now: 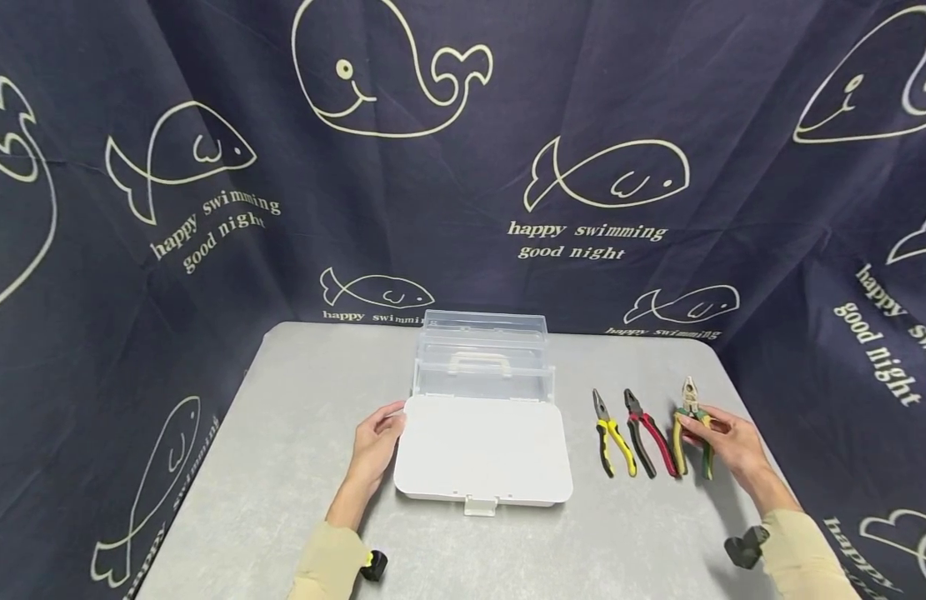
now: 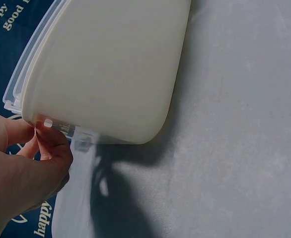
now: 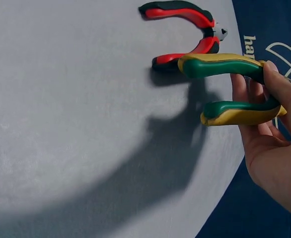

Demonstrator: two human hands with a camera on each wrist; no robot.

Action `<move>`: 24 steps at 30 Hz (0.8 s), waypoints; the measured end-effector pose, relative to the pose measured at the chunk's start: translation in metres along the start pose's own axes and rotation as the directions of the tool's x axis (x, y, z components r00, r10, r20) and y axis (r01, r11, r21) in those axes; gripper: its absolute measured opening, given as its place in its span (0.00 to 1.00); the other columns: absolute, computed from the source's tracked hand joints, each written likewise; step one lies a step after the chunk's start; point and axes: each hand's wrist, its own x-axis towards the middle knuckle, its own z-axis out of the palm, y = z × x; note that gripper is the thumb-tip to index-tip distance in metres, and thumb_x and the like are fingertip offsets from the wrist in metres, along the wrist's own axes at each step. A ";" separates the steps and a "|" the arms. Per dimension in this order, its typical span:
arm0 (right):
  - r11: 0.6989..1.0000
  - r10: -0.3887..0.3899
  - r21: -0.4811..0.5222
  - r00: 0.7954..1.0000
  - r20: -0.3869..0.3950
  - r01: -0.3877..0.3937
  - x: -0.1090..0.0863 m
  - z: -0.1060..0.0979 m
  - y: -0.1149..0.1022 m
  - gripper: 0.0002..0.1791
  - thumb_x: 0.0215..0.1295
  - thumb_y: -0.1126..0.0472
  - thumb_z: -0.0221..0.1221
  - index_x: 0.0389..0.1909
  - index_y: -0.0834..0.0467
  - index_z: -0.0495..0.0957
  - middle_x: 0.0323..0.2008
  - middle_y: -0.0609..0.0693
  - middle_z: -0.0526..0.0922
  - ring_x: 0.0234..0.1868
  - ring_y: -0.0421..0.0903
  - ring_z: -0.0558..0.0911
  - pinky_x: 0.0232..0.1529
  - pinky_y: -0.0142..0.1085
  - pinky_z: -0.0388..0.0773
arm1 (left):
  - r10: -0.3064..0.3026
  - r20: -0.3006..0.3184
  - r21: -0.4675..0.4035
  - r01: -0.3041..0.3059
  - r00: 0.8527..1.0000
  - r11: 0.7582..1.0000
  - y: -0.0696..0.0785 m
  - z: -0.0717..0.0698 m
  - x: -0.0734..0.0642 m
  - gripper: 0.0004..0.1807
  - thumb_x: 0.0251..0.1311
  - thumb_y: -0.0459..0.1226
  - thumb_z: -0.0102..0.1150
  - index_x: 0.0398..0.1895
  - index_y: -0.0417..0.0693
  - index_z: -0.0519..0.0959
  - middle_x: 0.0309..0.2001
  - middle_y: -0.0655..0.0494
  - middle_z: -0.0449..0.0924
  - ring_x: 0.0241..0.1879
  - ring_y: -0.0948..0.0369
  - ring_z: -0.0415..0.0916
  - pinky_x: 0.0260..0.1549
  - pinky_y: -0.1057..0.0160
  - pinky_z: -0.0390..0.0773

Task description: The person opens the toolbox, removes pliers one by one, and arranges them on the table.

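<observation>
My left hand (image 1: 376,443) is at the left side of a white plastic storage box (image 1: 483,450), whose translucent tiered section (image 1: 483,350) stands at the back. In the left wrist view, the thumb and index finger of that hand (image 2: 31,168) pinch the box's edge beside a small clear fitting (image 2: 83,139). On the right, my right hand (image 1: 725,442) grips combination pliers (image 1: 690,400) with green and yellow handles. Seen from the right wrist, the handles (image 3: 235,114) point away from the hand over the table, spread apart, the thumb lying near the pivot.
Beside the held pliers lie red and black pliers (image 1: 650,433), then yellow and black long-nose pliers (image 1: 615,437). A white latch (image 1: 481,506) sticks out at the box's front. The grey table (image 1: 282,433) reaches back to a dark blue curtain (image 1: 463,208) with fish drawings.
</observation>
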 end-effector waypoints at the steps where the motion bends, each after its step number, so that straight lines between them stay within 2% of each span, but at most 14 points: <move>1: 1.000 0.006 -0.011 1.000 0.002 -0.006 0.000 -0.001 0.001 0.41 0.70 0.57 0.67 0.70 0.79 0.60 0.31 0.31 0.85 0.31 0.35 0.87 0.37 0.23 0.80 | 0.001 0.001 0.002 -0.001 1.000 1.000 0.000 0.001 0.000 0.20 0.73 0.33 0.58 0.64 0.35 0.77 0.51 0.42 0.83 0.45 0.63 0.78 0.43 0.71 0.78; 8: 0.993 0.035 -0.114 0.999 0.006 -0.035 0.002 -0.006 0.006 0.44 0.71 0.54 0.66 0.72 0.78 0.58 0.33 0.39 0.87 0.31 0.34 0.87 0.37 0.16 0.72 | -0.006 -0.011 0.005 0.006 1.000 1.000 -0.002 0.002 0.001 0.18 0.72 0.33 0.58 0.63 0.36 0.79 0.49 0.44 0.83 0.45 0.64 0.79 0.44 0.71 0.78; 14: 0.977 0.060 -0.204 0.998 -0.018 -0.063 0.005 -0.006 0.008 0.45 0.70 0.51 0.67 0.72 0.78 0.58 0.35 0.49 0.88 0.30 0.34 0.87 0.34 0.16 0.70 | -0.020 0.001 0.004 0.020 1.000 1.000 -0.001 0.002 0.001 0.20 0.73 0.33 0.58 0.64 0.35 0.77 0.50 0.43 0.82 0.44 0.64 0.77 0.43 0.71 0.77; 16: 0.977 0.057 -0.206 0.998 -0.019 -0.060 0.008 -0.005 0.009 0.45 0.70 0.52 0.67 0.72 0.78 0.58 0.37 0.53 0.88 0.30 0.33 0.86 0.34 0.18 0.73 | -0.025 0.003 0.004 0.025 1.000 1.000 0.002 0.002 0.001 0.20 0.73 0.32 0.57 0.64 0.34 0.77 0.50 0.42 0.82 0.45 0.64 0.77 0.43 0.71 0.77; 19: 0.976 0.041 -0.215 0.999 -0.023 -0.045 0.011 -0.002 0.010 0.43 0.69 0.54 0.67 0.70 0.80 0.60 0.40 0.61 0.88 0.29 0.32 0.85 0.32 0.20 0.77 | -0.015 0.012 0.005 0.015 1.000 1.000 0.016 0.003 -0.007 0.19 0.73 0.30 0.56 0.64 0.30 0.76 0.50 0.40 0.82 0.45 0.63 0.77 0.42 0.71 0.77; 22: 0.953 0.030 -0.299 0.998 -0.047 -0.043 0.013 0.001 0.012 0.42 0.68 0.52 0.67 0.69 0.78 0.64 0.46 0.70 0.84 0.38 0.46 0.88 0.40 0.34 0.82 | -0.017 0.011 0.009 0.017 1.000 1.000 0.017 0.004 -0.007 0.20 0.73 0.30 0.55 0.64 0.30 0.75 0.50 0.39 0.82 0.45 0.63 0.77 0.43 0.70 0.78; 24: 0.936 0.020 -0.350 0.998 -0.063 -0.041 0.015 0.002 0.013 0.41 0.67 0.51 0.69 0.67 0.77 0.66 0.48 0.74 0.83 0.40 0.52 0.88 0.42 0.41 0.83 | -0.011 0.006 0.009 0.011 1.000 1.000 0.011 0.004 -0.005 0.20 0.73 0.31 0.56 0.64 0.32 0.76 0.51 0.41 0.82 0.45 0.63 0.78 0.43 0.71 0.78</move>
